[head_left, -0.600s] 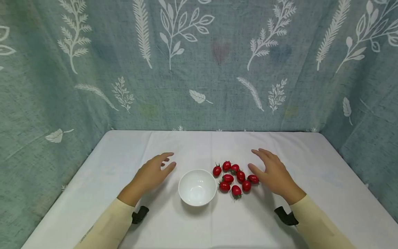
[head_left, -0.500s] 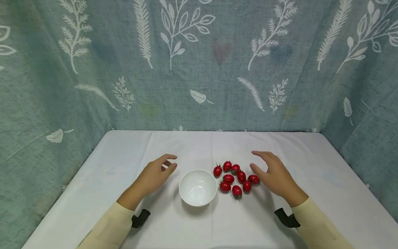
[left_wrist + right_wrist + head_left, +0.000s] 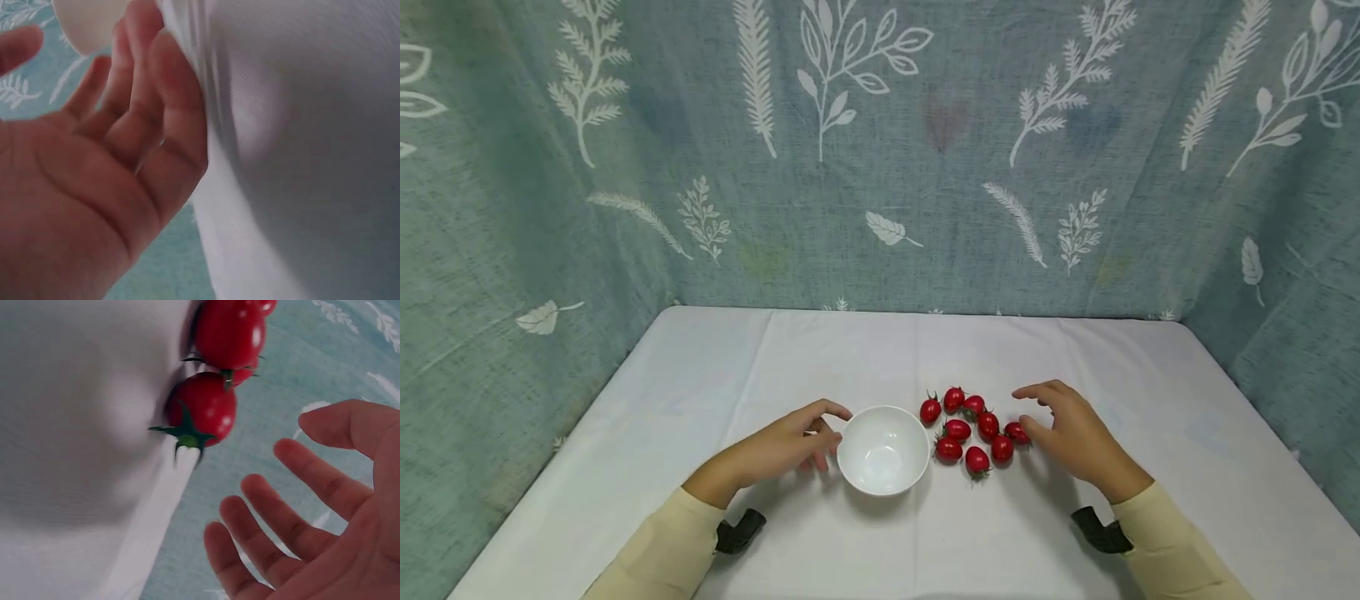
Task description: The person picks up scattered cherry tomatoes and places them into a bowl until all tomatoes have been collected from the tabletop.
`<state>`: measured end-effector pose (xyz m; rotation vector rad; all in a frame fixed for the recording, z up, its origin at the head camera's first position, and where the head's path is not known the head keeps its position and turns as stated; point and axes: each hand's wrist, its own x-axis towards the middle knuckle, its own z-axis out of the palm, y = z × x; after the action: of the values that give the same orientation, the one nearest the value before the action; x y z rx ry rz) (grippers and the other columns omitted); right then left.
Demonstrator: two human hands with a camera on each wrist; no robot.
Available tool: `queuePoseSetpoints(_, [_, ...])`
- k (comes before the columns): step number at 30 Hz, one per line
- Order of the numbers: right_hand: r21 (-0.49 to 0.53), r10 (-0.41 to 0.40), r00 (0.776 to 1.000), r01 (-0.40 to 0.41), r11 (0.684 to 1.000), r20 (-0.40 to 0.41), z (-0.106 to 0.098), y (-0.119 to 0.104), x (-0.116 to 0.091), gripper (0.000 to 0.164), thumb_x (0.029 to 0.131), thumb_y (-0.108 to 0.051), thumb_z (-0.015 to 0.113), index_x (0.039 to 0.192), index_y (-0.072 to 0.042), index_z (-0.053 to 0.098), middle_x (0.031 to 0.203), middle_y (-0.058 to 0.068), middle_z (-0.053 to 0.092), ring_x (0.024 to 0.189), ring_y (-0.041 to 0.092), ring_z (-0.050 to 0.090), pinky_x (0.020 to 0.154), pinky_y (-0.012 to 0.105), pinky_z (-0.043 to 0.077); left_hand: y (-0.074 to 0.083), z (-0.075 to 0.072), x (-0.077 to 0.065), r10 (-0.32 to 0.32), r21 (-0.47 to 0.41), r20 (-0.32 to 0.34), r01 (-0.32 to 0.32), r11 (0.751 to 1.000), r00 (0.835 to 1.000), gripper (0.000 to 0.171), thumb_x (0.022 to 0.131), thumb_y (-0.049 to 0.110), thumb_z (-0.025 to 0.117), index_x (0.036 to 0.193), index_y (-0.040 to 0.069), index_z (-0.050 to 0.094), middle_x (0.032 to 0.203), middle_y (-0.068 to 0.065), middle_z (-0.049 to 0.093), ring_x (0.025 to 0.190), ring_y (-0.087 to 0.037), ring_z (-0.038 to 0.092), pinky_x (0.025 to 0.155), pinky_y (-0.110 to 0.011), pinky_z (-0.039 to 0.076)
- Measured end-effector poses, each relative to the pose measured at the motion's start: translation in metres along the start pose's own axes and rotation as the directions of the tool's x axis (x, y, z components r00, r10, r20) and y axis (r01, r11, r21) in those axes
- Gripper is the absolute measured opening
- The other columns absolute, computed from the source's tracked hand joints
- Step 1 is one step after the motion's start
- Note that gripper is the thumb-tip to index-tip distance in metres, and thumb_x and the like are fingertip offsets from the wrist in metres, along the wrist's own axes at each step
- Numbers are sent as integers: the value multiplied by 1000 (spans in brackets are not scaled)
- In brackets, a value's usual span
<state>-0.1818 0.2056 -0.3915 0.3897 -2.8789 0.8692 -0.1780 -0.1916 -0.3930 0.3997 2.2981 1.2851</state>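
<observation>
1. Left hand [image 3: 781,446] has come down and right to the left rim of the bowl [image 3: 883,477] since the earlier frame; right hand [image 3: 1072,432] sits a bit lower and nearer. Bowl and tomatoes [image 3: 988,426] unmoved on the surface [image 3: 820,354].
2. Left fingers: loosely bent, thumb apart from index, no grip visible. Can't tell if they touch the rim. Spread looks suited to a thin wall, my read.
3. Right fingers: spread, half curved, holding nothing. Right wrist view shows a gap to the tomatoes.
4. Bowl: upright, left of the tomatoes, between the hands.
5. Nine tomatoes: loose cluster, just right of bowl. Split probably keeps arms from crossing; cloth likely limits rolling.
6. Curtain [image 3: 880,275] behind far edge, likely a backdrop.
</observation>
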Motion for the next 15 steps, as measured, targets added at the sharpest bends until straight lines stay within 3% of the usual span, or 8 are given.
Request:
queuePoseSetpoints(6, [-5,8,999,-8,1000,52,2,9,-2,29,92,-13,66,121,-7,68,123,17,62,111,35,60,90,55,53,-5,-1,1,0,-5,82,0,1000,997,44,101,36,57,139,17,46,105,-13,65,87,-25,66,79,-37,51])
queuePoseSetpoints(15, [-5,-5,991,6,1000,131,4,12,1,32,91,-12,68,122,-6,67,122,16,62,109,35,60,90,54,54,-10,-3,0,11,-17,101,-10,1000,995,47,99,32,60,141,16,44,108,-14,63,92,-26,66,78,-37,51])
